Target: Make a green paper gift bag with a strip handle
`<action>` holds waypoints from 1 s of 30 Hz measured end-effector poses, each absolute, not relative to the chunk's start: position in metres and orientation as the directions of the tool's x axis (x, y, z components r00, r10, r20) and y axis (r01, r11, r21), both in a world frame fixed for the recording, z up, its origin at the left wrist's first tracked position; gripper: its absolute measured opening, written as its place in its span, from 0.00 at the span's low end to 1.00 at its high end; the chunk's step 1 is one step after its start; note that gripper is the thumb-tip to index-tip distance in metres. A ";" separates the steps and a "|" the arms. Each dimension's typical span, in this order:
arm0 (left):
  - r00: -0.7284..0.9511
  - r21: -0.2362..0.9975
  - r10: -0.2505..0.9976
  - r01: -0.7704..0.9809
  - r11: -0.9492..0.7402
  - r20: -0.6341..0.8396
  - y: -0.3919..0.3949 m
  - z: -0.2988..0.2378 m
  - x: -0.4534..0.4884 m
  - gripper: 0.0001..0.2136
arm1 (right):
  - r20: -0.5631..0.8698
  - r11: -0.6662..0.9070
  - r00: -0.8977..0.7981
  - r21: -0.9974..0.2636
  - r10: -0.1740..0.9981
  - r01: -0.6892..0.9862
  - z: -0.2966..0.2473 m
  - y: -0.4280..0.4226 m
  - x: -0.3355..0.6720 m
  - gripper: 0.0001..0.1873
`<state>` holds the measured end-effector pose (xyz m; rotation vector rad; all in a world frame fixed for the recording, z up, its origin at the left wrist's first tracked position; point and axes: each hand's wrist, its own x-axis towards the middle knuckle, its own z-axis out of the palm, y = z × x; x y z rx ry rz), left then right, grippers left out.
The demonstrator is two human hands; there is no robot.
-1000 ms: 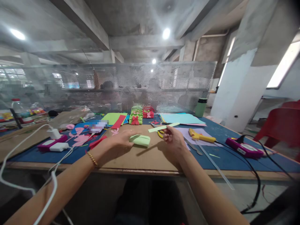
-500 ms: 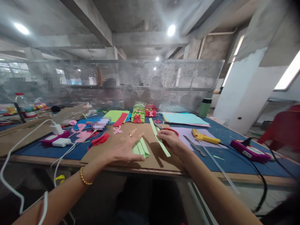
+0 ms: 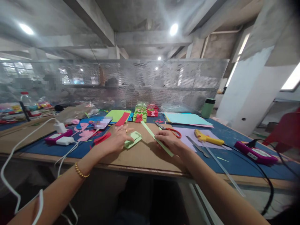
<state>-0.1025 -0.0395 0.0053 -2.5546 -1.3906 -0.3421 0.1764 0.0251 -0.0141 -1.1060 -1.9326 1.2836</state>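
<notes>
My left hand (image 3: 116,139), reaching in from the near left, is nearer the folded pale-green piece (image 3: 134,142). That lies over the cardboard (image 3: 147,159), just right of my fingers, long axis near-left to far-right; whether they grip it, I can't tell. My right hand (image 3: 167,140) pinches a slanting pale-green strip (image 3: 147,128).

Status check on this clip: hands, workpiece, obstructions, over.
Left hand at folded green piece. Right hand gripping pale green strip. Orange-handled scissors lying just beyond right hand, possible snag.
</notes>
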 end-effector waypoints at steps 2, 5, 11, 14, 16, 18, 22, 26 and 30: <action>0.486 -0.099 0.790 0.868 -0.487 0.374 -0.042 0.007 -0.095 0.18 | 0.008 0.224 -0.504 -0.902 0.864 0.369 -0.009 0.027 0.183 0.17; 0.390 -0.125 0.788 0.917 -0.378 0.476 -0.048 0.005 -0.075 0.13 | -0.003 0.263 -0.521 -0.861 0.854 0.436 -0.003 0.032 0.194 0.17; 0.285 -0.193 0.799 0.958 -0.213 0.530 -0.054 -0.015 -0.050 0.09 | -0.043 0.304 -0.515 -0.765 0.856 0.568 -0.010 0.039 0.210 0.17; 0.297 -0.226 0.792 0.952 -0.205 0.533 -0.053 -0.022 -0.053 0.07 | -0.013 0.333 -0.495 -0.725 0.869 0.603 -0.016 0.037 0.213 0.16; 0.319 -0.245 0.786 0.944 -0.219 0.530 -0.052 -0.024 -0.057 0.10 | 0.019 0.365 -0.490 -0.693 0.872 0.622 -0.018 0.035 0.214 0.16; 0.352 -0.261 0.778 0.933 -0.247 0.521 -0.052 -0.026 -0.062 0.13 | 0.068 0.411 -0.490 -0.649 0.869 0.640 -0.019 0.033 0.213 0.16; 0.420 -0.269 0.761 0.906 -0.326 0.494 -0.058 -0.030 -0.071 0.14 | 0.214 0.546 -0.516 -0.506 0.830 0.668 -0.017 0.025 0.212 0.14; 0.441 -0.227 0.761 0.898 -0.378 0.476 -0.068 -0.031 -0.075 0.12 | 0.380 0.659 -0.548 -0.297 0.745 0.691 -0.016 0.005 0.214 0.06; 0.432 -0.153 0.770 0.899 -0.411 0.469 -0.072 -0.029 -0.076 0.10 | 0.488 0.709 -0.589 -0.092 0.644 0.700 -0.018 -0.013 0.215 0.10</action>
